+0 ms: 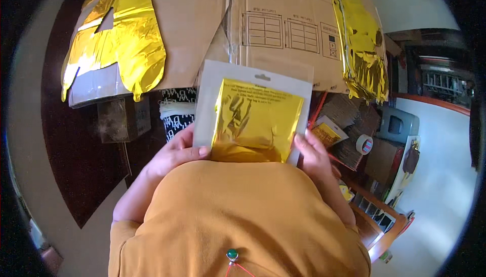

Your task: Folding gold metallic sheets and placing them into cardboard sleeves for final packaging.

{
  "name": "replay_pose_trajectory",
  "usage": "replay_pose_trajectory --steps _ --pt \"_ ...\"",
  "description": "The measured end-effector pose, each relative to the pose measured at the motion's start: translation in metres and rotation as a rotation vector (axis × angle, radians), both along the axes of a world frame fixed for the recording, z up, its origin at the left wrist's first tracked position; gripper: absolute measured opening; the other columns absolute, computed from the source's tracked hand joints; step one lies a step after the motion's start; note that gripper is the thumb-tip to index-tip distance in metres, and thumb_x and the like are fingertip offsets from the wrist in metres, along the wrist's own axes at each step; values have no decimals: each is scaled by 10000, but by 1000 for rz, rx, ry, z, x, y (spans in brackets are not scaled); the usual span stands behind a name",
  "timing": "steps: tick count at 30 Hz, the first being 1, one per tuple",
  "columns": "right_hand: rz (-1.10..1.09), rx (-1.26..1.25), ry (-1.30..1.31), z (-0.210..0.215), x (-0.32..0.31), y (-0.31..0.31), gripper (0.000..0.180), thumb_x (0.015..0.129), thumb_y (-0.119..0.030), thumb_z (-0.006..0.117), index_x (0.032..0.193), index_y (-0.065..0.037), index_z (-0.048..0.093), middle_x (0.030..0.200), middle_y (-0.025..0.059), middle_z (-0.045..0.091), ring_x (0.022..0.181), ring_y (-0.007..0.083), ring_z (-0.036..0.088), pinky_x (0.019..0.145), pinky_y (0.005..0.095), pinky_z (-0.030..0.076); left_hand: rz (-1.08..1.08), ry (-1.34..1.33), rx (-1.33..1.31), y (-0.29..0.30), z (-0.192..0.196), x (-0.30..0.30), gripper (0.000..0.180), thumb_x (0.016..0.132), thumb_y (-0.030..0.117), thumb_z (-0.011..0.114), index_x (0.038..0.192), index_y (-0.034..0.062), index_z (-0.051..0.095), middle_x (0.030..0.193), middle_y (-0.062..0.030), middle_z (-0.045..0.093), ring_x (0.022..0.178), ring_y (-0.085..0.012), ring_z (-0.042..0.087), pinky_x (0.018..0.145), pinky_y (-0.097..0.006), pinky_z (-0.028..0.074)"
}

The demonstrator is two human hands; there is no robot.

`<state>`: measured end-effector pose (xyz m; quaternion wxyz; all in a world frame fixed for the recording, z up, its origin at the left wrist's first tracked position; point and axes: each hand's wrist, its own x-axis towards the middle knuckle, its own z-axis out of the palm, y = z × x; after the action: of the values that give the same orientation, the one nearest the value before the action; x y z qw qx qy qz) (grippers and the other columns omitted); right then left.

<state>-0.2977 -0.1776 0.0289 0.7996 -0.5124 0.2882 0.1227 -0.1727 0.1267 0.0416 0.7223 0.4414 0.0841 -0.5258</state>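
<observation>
Close to my chest I hold a flat plastic packet [255,112] with a white border and a hang hole at its top. Folded gold foil shows through its front. My left hand [183,148] grips the packet's lower left edge, its thumb lying on the front. At the lower right edge, my right hand [315,150] pinches it with the thumb in front. The packet's bottom is hidden behind my shirt. Ahead, a flat, letter-shaped gold foil balloon [129,29] drapes over the left side of the cardboard. Several flat gold foil pieces [360,44] lie stacked at the right.
Flattened cardboard [192,18] covers the work surface ahead. Below its right side are another gold packet [329,132], a roll of tape [364,144] and a grey plastic case [397,125]. A cardboard box [121,120] stands below left, near black-and-white patterned fabric [177,125].
</observation>
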Motion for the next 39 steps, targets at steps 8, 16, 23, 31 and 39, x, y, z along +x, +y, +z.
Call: replay_pose_trajectory --steps 8,16,23,31,39 --pt "-114 134 -116 -19 66 -31 365 1009 -179 571 1323 7 551 1208 92 670 1095 175 650 955 330 506 13 -610 63 -47 4 30 1206 782 -92 767 1604 106 -92 1578 -158 327 1396 -246 407 1179 -422 320" --pt "10 96 -277 0 51 -20 833 866 -41 720 1545 1 240 1356 128 560 1212 199 576 1019 353 481 -18 -932 248 -54 -19 27 1032 821 -49 760 1600 30 88 1574 -148 341 1387 -191 404 1158 -349 347" --pt "38 5 -381 -10 41 -9 866 859 -41 744 1555 -17 230 1342 97 557 1119 164 600 922 331 524 48 -899 271 -58 -25 31 953 805 -65 762 1580 20 214 1489 -124 456 1320 -182 484 1119 -340 398" --pt "-69 -114 -221 -32 28 -17 261 915 -140 734 1131 -29 639 987 71 737 834 134 675 743 277 515 220 -850 213 -61 -49 5 640 883 -43 726 1459 4 453 1418 -94 550 1175 -132 588 987 -279 528" --pt "-146 -94 -177 -52 22 -14 225 912 -219 748 1055 -53 696 951 70 752 845 136 690 694 269 482 192 -960 256 -62 -52 16 798 827 -69 768 1512 7 365 1356 -135 598 1200 -196 599 1059 -352 475"
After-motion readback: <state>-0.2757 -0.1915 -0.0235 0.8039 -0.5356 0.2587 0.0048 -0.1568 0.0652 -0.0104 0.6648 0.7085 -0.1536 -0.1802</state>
